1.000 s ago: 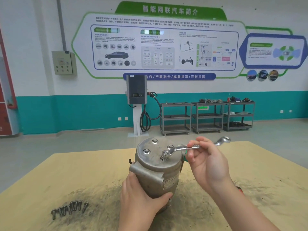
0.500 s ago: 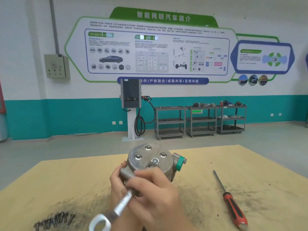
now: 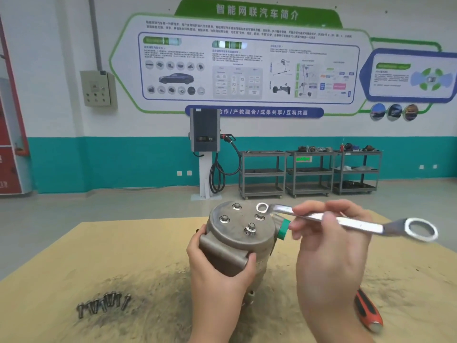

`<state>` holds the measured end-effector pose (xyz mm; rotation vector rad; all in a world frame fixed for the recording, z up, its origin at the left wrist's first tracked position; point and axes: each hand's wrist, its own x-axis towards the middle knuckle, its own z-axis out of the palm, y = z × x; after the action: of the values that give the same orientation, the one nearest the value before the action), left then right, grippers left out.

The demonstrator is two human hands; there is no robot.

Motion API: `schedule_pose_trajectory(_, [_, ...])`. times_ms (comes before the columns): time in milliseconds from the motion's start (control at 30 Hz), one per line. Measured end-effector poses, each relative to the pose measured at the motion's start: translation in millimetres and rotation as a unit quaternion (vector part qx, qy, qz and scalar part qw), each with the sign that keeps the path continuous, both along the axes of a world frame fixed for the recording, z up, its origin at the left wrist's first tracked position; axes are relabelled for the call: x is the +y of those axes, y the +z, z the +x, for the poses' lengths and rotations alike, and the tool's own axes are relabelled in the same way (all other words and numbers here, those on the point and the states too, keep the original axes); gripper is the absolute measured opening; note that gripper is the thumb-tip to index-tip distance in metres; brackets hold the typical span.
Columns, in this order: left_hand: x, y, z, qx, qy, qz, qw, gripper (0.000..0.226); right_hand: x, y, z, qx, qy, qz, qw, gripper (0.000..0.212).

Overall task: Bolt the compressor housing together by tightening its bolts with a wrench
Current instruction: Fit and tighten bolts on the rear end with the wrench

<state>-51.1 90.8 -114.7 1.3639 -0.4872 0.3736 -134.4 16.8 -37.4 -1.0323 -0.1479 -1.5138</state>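
Left hand [image 3: 217, 263] is clamping the heavy-looking, stiff metal compressor housing [image 3: 241, 233] low down, right hand [image 3: 329, 233] pinching the ring wrench [image 3: 346, 221] mid-shank, w/ its small ring hovering over the far bolt.

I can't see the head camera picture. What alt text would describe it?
A person's left hand grips an upright metal compressor housing on a tan table, while the right hand holds a double-ended ring wrench just above its bolted top. Loose bolts lie left; a red-handled screwdriver lies right.
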Motion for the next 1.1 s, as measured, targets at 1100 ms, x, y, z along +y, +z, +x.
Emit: schedule_pose_trajectory(1100, [-6,-14,3,-0.021,-0.01,-0.011,1.0,0.09,-2,-32,25,-0.015,-0.115,-0.193,0.974,0.012])
